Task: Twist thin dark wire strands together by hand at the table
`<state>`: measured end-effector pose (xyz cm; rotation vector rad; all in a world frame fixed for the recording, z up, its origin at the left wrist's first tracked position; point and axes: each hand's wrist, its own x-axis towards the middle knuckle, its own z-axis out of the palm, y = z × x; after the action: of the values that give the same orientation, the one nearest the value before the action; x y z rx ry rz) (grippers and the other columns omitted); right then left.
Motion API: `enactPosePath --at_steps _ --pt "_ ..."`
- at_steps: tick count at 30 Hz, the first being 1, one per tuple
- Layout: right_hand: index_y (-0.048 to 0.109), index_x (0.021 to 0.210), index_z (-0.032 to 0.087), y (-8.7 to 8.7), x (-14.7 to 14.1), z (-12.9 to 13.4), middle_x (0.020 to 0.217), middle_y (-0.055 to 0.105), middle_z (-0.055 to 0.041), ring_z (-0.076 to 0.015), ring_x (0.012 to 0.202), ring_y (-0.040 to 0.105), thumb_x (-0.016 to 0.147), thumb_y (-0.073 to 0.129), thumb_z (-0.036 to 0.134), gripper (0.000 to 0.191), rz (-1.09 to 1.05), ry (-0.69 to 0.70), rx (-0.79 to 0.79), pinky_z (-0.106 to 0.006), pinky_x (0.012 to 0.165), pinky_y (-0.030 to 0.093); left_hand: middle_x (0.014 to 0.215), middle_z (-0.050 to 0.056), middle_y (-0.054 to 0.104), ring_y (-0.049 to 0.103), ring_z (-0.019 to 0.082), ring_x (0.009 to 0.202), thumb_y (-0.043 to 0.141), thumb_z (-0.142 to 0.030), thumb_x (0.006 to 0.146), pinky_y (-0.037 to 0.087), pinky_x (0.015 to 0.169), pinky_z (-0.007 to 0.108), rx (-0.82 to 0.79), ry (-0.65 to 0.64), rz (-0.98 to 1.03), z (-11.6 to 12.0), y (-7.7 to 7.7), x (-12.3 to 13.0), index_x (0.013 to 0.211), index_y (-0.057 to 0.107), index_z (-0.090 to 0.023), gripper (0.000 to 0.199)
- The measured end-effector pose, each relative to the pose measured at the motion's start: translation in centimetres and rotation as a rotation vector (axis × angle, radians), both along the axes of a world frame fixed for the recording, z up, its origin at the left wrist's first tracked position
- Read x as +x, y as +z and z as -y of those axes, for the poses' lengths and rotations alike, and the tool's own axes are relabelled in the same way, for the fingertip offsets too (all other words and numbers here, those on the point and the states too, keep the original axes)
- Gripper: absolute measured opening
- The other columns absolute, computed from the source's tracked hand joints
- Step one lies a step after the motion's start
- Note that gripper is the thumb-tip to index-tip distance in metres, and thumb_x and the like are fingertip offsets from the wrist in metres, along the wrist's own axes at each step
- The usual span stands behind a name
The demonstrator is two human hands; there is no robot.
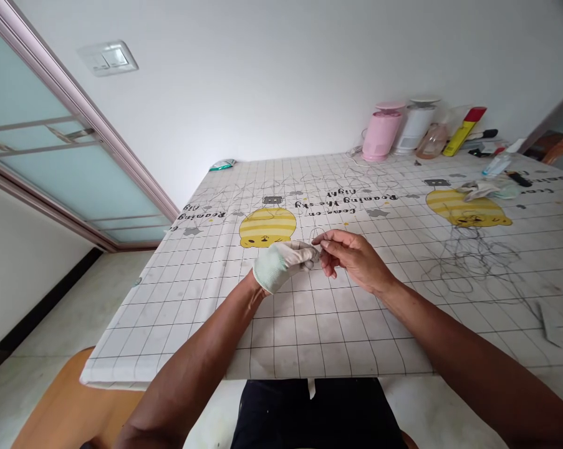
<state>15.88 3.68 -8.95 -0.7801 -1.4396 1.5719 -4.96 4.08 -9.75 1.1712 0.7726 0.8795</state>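
Note:
Near the middle of the table, my left hand wears a white and pale green glove. Its fingers are pressed together, and whatever is between them is too small to make out. My bare right hand comes in from the other side, thumb and forefinger pinched close to the gloved fingertips. A faint loop of thin dark thread shows just above these fingertips. To the right lies a loose tangle of dark thread on the checked tablecloth.
Beyond the tangle is a small pointed tool. A crumpled glove lies farther back. By the wall stand a pink appliance, a white one, a glass bottle, a yellow can and a clear bottle. A green-edged packet sits back left.

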Motion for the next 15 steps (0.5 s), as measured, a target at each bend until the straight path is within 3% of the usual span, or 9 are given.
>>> enactPosePath --at_steps 4,11,15 --pt "0.072 0.116 0.018 -0.12 -0.02 0.03 0.074 0.070 -0.0031 -0.0155 0.057 0.063 0.099 0.068 0.042 0.030 0.012 0.005 -0.007 -0.029 0.052 0.049 0.074 0.004 0.061 0.052 0.014 0.068 0.086 -0.057 0.075 0.040 0.066 0.028 0.032 -0.009 -0.070 -0.09 0.15 0.05 0.073 0.069 -0.014 0.047" --pt "0.070 0.117 0.019 0.41 -0.12 0.29 0.073 0.070 -0.0025 -0.0162 0.058 0.063 0.097 0.070 0.045 0.032 -0.015 -0.031 0.026 -0.029 0.053 0.050 0.073 0.002 0.061 0.053 0.012 0.065 0.084 -0.048 0.079 0.041 0.065 0.026 0.029 0.046 -0.039 -0.50 -0.08 0.35 0.083 0.070 -0.014 0.037" --pt "0.069 0.116 0.020 0.62 -0.31 0.53 0.073 0.069 -0.0020 -0.0160 0.057 0.062 0.097 0.071 0.045 0.032 -0.041 -0.041 0.033 -0.029 0.052 0.049 0.071 0.001 0.061 0.054 0.011 0.063 0.086 -0.046 0.078 0.041 0.064 0.026 0.024 0.098 -0.014 -0.59 -0.53 0.67 0.078 0.067 -0.015 0.036"
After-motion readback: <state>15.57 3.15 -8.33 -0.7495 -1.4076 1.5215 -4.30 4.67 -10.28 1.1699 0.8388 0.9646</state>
